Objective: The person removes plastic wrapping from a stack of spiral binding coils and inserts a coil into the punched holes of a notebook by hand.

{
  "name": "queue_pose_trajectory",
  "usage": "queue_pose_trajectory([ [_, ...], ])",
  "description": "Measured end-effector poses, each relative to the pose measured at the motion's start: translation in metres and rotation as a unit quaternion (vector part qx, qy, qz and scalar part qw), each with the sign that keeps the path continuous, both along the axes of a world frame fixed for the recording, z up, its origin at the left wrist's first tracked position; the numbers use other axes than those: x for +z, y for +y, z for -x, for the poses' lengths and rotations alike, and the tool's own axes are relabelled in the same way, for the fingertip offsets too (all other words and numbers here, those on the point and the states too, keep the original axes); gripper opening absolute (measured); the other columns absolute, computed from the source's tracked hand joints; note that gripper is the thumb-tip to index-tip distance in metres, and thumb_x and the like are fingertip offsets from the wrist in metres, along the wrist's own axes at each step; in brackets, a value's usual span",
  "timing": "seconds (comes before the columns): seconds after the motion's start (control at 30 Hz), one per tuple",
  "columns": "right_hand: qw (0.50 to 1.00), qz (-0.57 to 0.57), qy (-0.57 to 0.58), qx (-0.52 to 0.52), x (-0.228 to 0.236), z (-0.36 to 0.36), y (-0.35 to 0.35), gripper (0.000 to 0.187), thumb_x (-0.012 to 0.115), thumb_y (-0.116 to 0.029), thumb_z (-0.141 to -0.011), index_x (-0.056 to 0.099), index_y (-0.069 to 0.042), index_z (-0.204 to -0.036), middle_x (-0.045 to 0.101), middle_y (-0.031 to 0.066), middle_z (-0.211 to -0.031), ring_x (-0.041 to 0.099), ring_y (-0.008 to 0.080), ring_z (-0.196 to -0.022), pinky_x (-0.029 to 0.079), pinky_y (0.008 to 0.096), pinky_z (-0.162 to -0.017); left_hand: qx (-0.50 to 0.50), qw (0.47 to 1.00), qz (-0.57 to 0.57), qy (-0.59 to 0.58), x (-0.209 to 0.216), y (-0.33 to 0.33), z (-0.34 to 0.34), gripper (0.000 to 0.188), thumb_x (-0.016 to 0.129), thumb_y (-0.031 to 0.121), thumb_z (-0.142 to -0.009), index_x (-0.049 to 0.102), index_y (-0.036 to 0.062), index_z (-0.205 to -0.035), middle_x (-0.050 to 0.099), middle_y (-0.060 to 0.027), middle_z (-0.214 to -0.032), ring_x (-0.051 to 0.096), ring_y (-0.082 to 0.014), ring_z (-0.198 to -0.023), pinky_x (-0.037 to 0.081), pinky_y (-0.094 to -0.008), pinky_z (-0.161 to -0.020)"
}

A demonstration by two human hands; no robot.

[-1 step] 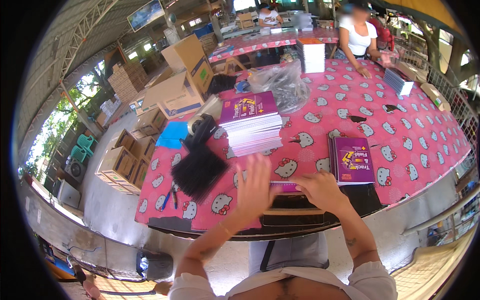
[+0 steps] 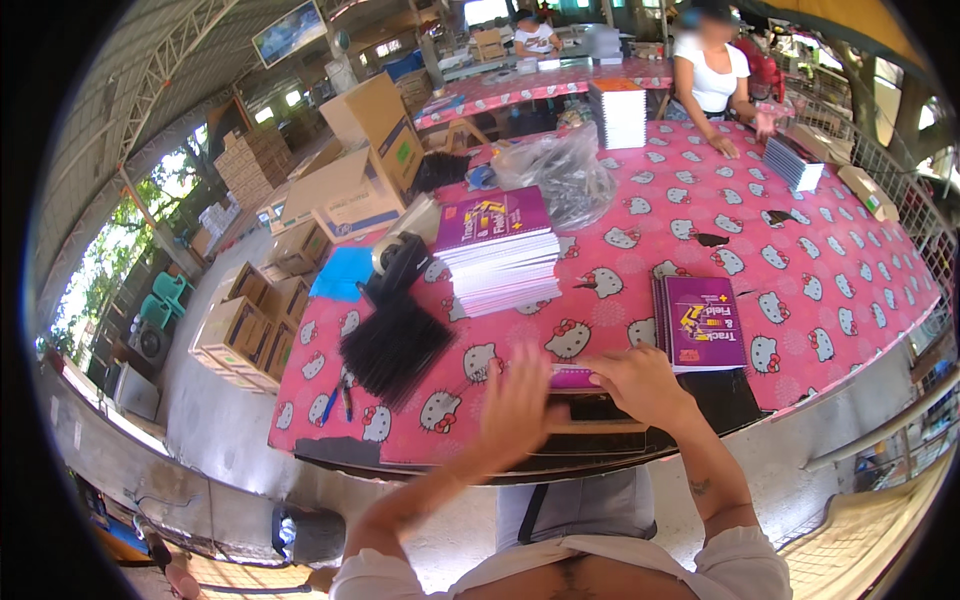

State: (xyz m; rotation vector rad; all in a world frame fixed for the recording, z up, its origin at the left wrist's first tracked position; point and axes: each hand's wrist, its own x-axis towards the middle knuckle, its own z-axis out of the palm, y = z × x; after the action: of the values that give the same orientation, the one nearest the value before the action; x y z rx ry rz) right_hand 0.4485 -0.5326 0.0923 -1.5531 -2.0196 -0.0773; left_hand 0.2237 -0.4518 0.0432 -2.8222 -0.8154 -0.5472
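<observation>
Left hand: flat hand [image 2: 515, 405] is showing motion-blurred, fingers extended and wide; contact with anything below, can't tell.
Right hand: bent-fingered hand [image 2: 642, 388] is resting fingertips on the purple strip; pinching or only pressing, can't tell.
Purple strip: narrow purple piece [image 2: 571, 378] is lying between the two hands, mostly covered.
Black bristly bundle: dark bundle [image 2: 396, 348] is lying left of the left hand, pens [image 2: 337, 402] farther left.
Main stack: purple-covered notebooks [image 2: 500, 250] are sitting beyond the left hand.
Small stack: purple notebooks [image 2: 703, 322] are lying just right of and beyond the right hand.
Surface: pink patterned tabletop [image 2: 640, 240] is carrying everything listed.
</observation>
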Motion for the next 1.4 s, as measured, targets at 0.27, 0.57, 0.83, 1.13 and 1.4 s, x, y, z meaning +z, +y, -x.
queue_pose_trajectory([
  [0.27,0.998,0.039,0.023,0.033,-0.006,-0.008,0.008,0.03,0.067,-0.021,-0.092,0.072,-0.019,-0.122,0.075,0.0108,-0.088,0.07,0.0343,-0.08,0.053,0.0475,-0.077,0.003,0.996,-0.058,0.064,0.021,-0.011,-0.012,0.088,0.063,0.057,-0.09,0.041,-0.0054,-0.149,0.044,-0.0256,-0.152,0.039,-0.0403,-0.144,0.028,-0.0609,-0.117],
  [0.57,0.999,0.035,0.032,0.028,-0.002,-0.004,0.011,0.035,0.069,-0.023,-0.091,0.069,-0.02,-0.125,0.072,0.0134,-0.08,0.07,0.0343,-0.076,0.052,0.0498,-0.075,-0.081,0.995,0.046,0.039,0.004,-0.038,-0.01,0.086,0.057,0.051,-0.096,0.033,-0.008,-0.153,0.031,-0.0299,-0.16,0.027,-0.0436,-0.151,0.019,-0.063,-0.12],
  [0.83,0.983,-0.075,0.159,0.051,0.007,-0.02,-0.013,0.064,0.08,-0.013,-0.085,0.05,-0.01,-0.141,0.072,0.0154,-0.112,0.071,0.0289,-0.103,0.055,0.0459,-0.085,-0.098,0.995,-0.026,-0.001,-0.04,-0.046,0.006,0.084,0.058,0.055,-0.094,0.041,-0.0053,-0.15,0.039,-0.028,-0.157,0.037,-0.042,-0.147,0.023,-0.0643,-0.118],
  [1.13,0.842,0.025,0.534,0.066,-0.066,-0.002,-0.002,0.018,0.08,-0.001,-0.086,0.076,0.001,-0.104,0.077,0.0087,-0.099,0.069,0.0103,-0.093,0.054,0.0267,-0.086,-0.04,0.992,0.114,0.028,0.064,0.01,-0.028,0.061,0.061,0.045,-0.098,0.054,-0.0029,-0.135,0.05,-0.0263,-0.145,0.04,-0.0429,-0.144,0.02,-0.0659,-0.117],
  [1.4,0.86,-0.011,0.508,0.057,-0.077,0.012,0.0,0.023,0.081,-0.004,-0.087,0.073,0.0,-0.108,0.077,0.0096,-0.094,0.071,0.0101,-0.086,0.056,0.0272,-0.078,-0.028,0.997,-0.061,-0.025,0.031,-0.002,-0.035,0.092,0.043,0.062,-0.1,0.036,-0.0169,-0.147,0.034,-0.0388,-0.155,0.028,-0.0529,-0.149,0.019,-0.0693,-0.116],
])
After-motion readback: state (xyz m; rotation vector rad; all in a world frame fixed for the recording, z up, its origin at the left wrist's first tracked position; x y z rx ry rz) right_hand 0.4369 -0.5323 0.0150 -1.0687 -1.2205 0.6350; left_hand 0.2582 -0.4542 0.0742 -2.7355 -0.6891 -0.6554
